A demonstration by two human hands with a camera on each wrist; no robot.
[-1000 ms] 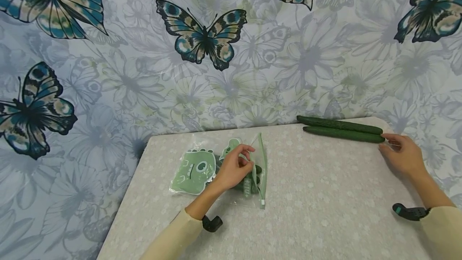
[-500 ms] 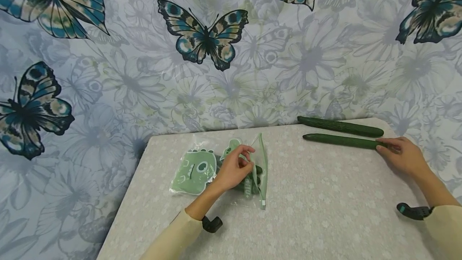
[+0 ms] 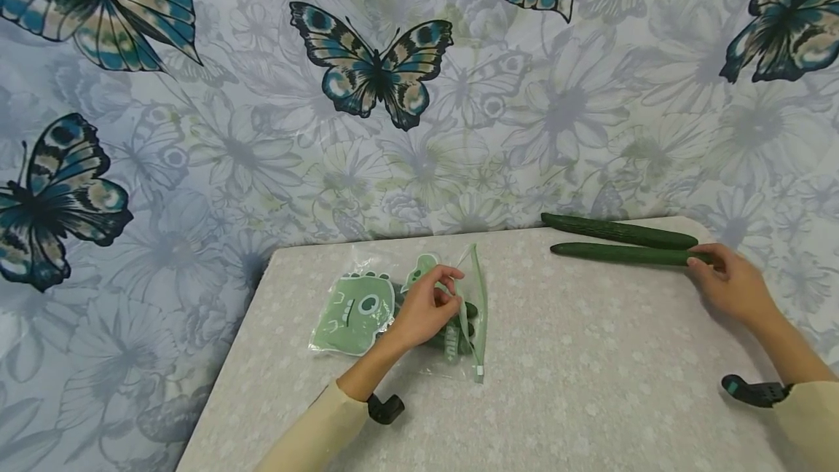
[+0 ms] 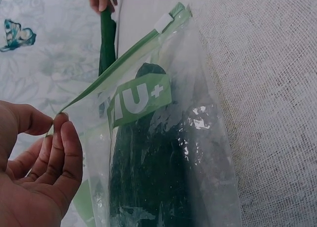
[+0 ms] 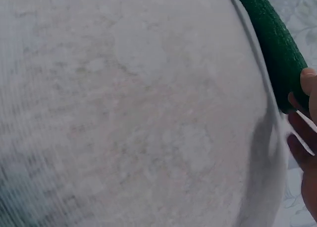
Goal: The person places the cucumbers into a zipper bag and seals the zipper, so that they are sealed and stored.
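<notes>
My left hand (image 3: 422, 312) pinches the green upper edge of a clear zip bag (image 3: 354, 312) with a cartoon print, lying on the table. In the left wrist view, thumb and fingertips hold that edge beside the bag's mouth, and dark green cucumbers (image 4: 148, 177) show through the plastic. At the back right, two long cucumbers lie loose. My right hand (image 3: 734, 286) grips the right end of the nearer cucumber (image 3: 623, 253). The farther cucumber (image 3: 619, 229) lies just behind it. In the right wrist view, the thumb presses on the held cucumber's end (image 5: 280, 48).
A pale patterned cloth covers the table (image 3: 570, 355). Its back edge meets a wall covering (image 3: 249, 137) printed with flowers and butterflies. The bag's white slider (image 4: 164, 23) sits near one end of the green zip. Each wrist wears a black camera (image 3: 754, 390).
The nearer cucumber has been drawn slightly away from the farther one, toward me, and its right end has shifted a little right in my right hand. My left hand stays on the bag.
</notes>
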